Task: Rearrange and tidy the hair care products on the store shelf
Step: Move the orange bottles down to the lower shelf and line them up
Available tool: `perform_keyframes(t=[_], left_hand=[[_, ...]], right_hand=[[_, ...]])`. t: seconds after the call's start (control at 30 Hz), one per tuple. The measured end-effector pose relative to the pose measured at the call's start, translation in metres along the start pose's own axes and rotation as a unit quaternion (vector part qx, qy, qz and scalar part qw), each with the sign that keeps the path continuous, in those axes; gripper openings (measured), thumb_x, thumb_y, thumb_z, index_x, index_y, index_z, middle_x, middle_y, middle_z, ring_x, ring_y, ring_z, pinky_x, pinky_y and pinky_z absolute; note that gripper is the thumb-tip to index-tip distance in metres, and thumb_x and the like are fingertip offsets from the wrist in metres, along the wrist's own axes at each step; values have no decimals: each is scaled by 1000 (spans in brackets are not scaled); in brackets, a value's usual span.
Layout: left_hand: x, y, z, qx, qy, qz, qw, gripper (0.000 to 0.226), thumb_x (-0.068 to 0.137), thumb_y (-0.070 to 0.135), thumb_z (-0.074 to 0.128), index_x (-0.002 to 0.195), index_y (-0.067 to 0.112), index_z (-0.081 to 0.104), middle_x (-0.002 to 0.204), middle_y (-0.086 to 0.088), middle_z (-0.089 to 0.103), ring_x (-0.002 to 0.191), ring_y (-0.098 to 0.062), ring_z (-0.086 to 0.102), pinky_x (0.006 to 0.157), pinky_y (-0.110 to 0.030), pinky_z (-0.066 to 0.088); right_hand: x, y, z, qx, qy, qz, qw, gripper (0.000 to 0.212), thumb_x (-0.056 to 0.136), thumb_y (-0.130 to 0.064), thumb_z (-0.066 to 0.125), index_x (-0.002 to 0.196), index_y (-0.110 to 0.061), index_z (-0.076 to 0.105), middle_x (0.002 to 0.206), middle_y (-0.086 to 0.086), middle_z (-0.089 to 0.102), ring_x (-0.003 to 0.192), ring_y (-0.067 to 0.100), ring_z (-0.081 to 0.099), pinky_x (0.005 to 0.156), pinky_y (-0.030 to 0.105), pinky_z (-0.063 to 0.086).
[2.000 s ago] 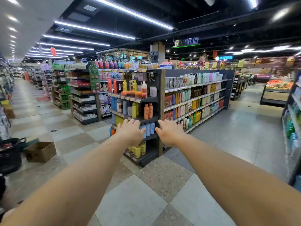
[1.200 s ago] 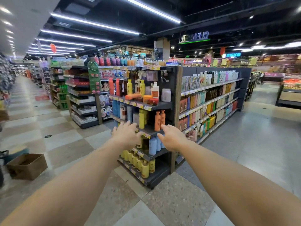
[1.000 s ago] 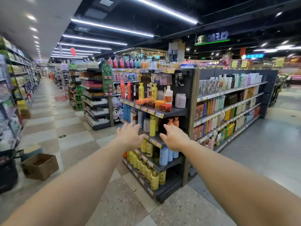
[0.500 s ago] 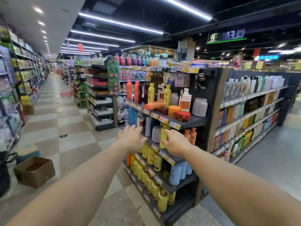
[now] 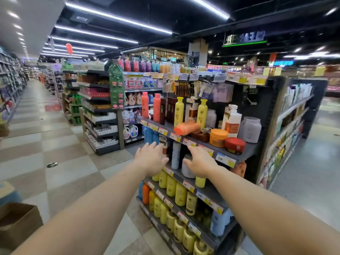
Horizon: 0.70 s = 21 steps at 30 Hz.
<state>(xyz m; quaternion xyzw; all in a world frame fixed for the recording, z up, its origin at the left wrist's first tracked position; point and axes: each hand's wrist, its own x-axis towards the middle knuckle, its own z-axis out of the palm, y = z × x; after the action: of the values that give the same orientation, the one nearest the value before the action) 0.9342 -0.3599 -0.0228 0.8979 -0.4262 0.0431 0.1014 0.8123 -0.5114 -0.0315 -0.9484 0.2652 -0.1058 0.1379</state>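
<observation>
A dark end-of-aisle shelf unit (image 5: 241, 155) holds hair care products on several tiers. On its upper tier an orange bottle (image 5: 186, 128) lies on its side among upright yellow bottles (image 5: 178, 111), beside an orange jar (image 5: 218, 137) and a red jar (image 5: 235, 145). My left hand (image 5: 150, 159) and my right hand (image 5: 201, 161) are stretched out in front of the second tier, fingers apart, holding nothing. Rows of yellow bottles (image 5: 171, 186) fill the lower tiers.
A cardboard box (image 5: 17, 224) sits on the floor at lower left. Another shelving unit (image 5: 99, 115) stands behind to the left, with a checkered aisle beside it. A long product shelf (image 5: 292, 115) runs along the right side of the unit.
The view has closed in on the end shelf, which now looms large. Both hands stay outstretched and empty, now just in front of the second tier.
</observation>
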Motion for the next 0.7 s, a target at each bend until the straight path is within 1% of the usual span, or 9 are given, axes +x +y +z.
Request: perform_keyframes(t=[0.13, 0.23, 0.37, 0.5, 0.57, 0.63, 0.7], left_hand=[[40, -24, 12, -9, 2, 3, 1000, 64, 96, 53, 40, 150, 22, 24, 158, -6, 23, 146, -31, 17, 117, -52, 17], [67, -37, 25, -16, -15, 3, 1000, 67, 96, 53, 40, 152, 24, 19, 160, -6, 19, 147, -30, 13, 117, -52, 14], [115, -54, 32, 3, -9, 4, 1000, 69, 95, 55, 42, 152, 23, 19, 160, -5, 19, 147, -29, 13, 118, -50, 16], [176, -68, 26, 19, 3, 6, 1000, 71, 94, 57, 41, 152, 23, 18, 160, -4, 18, 147, -26, 13, 118, -49, 17], [209, -71, 24, 23, 13, 19, 999, 73, 92, 59, 42, 152, 23, 20, 160, -4, 20, 147, -26, 14, 117, -49, 18], [239, -70, 30, 14, 20, 28, 999, 75, 91, 60, 43, 152, 23, 19, 161, -3, 17, 148, -26, 11, 118, -50, 17], [263, -66, 41, 5, -1, 42, 999, 78, 91, 61, 45, 153, 24, 16, 162, -3, 12, 148, -27, 8, 118, -50, 15]], right_hand=[[41, -1, 11, -2, 8, 11, 1000, 65, 98, -43, 46, 153, -19, 20, 158, 4, 26, 144, 25, 25, 114, 42, 29], [74, 6, 20, -3, 15, 14, 1000, 65, 97, -42, 48, 152, -20, 22, 157, 5, 27, 143, 26, 28, 113, 43, 31], [126, 20, 25, 5, 28, 20, 999, 66, 96, -42, 49, 152, -19, 22, 156, 6, 29, 142, 27, 27, 115, 42, 28], [188, 35, 21, 13, 63, 28, 997, 67, 92, -43, 56, 148, -20, 29, 149, 5, 39, 136, 26, 36, 109, 43, 37], [217, 43, 17, 5, 69, 34, 997, 69, 89, -43, 61, 147, -21, 30, 148, 5, 40, 135, 26, 38, 109, 43, 38], [244, 53, 15, -16, 79, 36, 996, 74, 86, -45, 64, 147, -21, 30, 147, 6, 41, 134, 27, 39, 108, 43, 38], [265, 63, 16, -36, 75, 40, 996, 82, 83, -48, 67, 149, -22, 26, 148, 6, 39, 135, 27, 37, 110, 44, 36]])
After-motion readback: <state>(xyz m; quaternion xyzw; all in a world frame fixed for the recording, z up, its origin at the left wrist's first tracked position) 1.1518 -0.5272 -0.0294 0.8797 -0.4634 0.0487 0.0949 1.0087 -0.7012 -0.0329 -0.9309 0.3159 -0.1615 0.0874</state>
